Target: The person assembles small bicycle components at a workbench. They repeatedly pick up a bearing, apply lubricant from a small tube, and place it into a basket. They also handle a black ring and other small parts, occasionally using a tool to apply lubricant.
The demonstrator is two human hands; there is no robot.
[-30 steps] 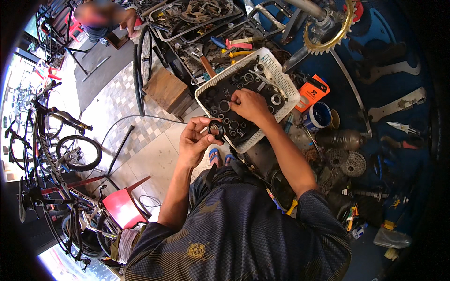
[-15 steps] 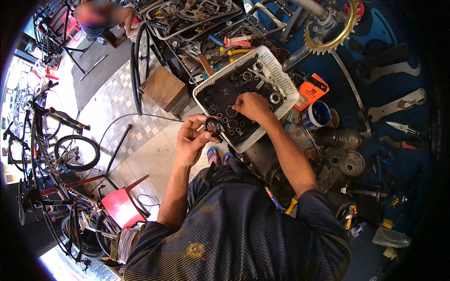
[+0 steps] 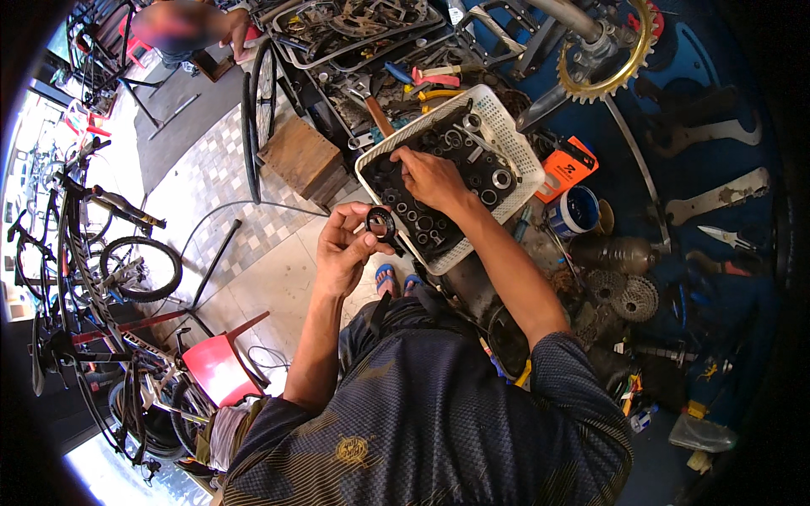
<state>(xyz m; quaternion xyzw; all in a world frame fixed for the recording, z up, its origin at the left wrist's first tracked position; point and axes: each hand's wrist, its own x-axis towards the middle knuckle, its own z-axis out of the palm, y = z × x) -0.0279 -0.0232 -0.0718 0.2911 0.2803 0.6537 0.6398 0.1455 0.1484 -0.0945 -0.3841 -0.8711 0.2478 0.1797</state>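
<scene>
My left hand [image 3: 341, 251] pinches a black ring-shaped part [image 3: 391, 223] between thumb and fingers, held up beside the near left rim of a white perforated plastic basket [image 3: 516, 139]. Inside the basket lie several metal rings, bearing-like parts and small cylinders on a dark, greasy bottom. Over the basket's left half reaches my right hand [image 3: 434, 180], its fingers bent and drawn together at the loose parts. Whatever lies between those fingertips is too small or hidden to make out. A light metal ring [image 3: 501, 179] rests to the right of this hand.
A wooden box [image 3: 299, 160] stands left of the basket. Beyond are hand tools and a tray [image 3: 291, 52] of parts. To the right are an orange package [image 3: 567, 169], a blue tub [image 3: 574, 211], sprockets [image 3: 634, 298] and a gold chainring [image 3: 567, 80]. Another person sits far left.
My right hand has moved left and away from me across the basket, off the ring it was touching. My left hand still holds the black ring, tilted slightly differently.
</scene>
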